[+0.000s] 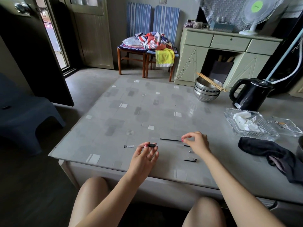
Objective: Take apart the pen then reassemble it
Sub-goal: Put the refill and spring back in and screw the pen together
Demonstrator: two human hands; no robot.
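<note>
The pen lies in pieces, so the taking-apart half of the task looks done and the rebuilding appears to be starting. The left hand holds the clear barrel level just above the bench, its fingers pinched on the barrel near the dark grip end, which points right; the labelled tail end points left. The right hand has its thumb and forefinger closed on the right end of the thin black refill, which stretches left toward the barrel's open end; whether the refill rests on the bench or is lifted a little cannot be told. The two parts are near each other but apart, not yet lined up. On the bench just near of the right hand lie the small metal tip cone and, nearer still, the cap with its black clip; another small dark piece beside the wrist is too hidden to name. By my judgement what is left is sliding the refill into the barrel, screwing on the tip cone and fitting the cap.
</note>
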